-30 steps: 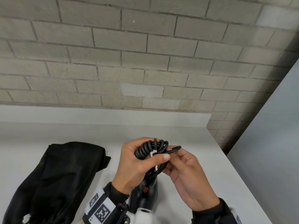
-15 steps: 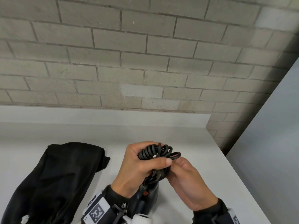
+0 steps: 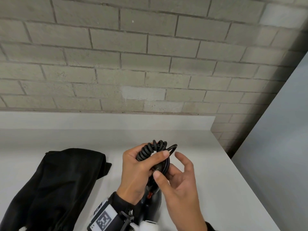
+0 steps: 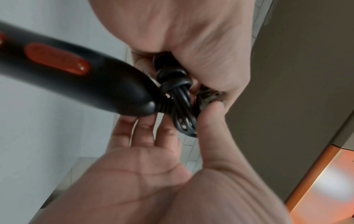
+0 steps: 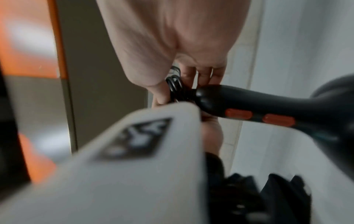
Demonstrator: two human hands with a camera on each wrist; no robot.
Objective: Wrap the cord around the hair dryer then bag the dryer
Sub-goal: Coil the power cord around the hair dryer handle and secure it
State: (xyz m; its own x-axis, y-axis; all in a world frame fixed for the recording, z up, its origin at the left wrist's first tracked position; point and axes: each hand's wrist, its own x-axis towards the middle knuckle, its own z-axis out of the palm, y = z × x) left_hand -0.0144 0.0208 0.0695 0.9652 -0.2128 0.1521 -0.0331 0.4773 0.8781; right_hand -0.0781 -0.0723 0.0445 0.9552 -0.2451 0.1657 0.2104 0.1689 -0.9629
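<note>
A person's left hand grips a bundle of black coiled cord above a white counter, fingers curled round the loops and the thumb pressed across them. The right hand sits just beside it on the right, fingers spread apart and loosely bent, with only its thumb tip touching the straight strands of the cord; it clasps nothing. The black hair dryer hangs below the two hands, handle uppermost, at the near edge of the head view, with the cord gathered at the end of the handle rather than wound about the body. The left wrist view shows the handle with a red switch and the cord bunched where it leaves the handle's end. A black cloth bag lies flat on the counter to the left, apart from the hands. A grey brick wall rises at the far side.
</note>
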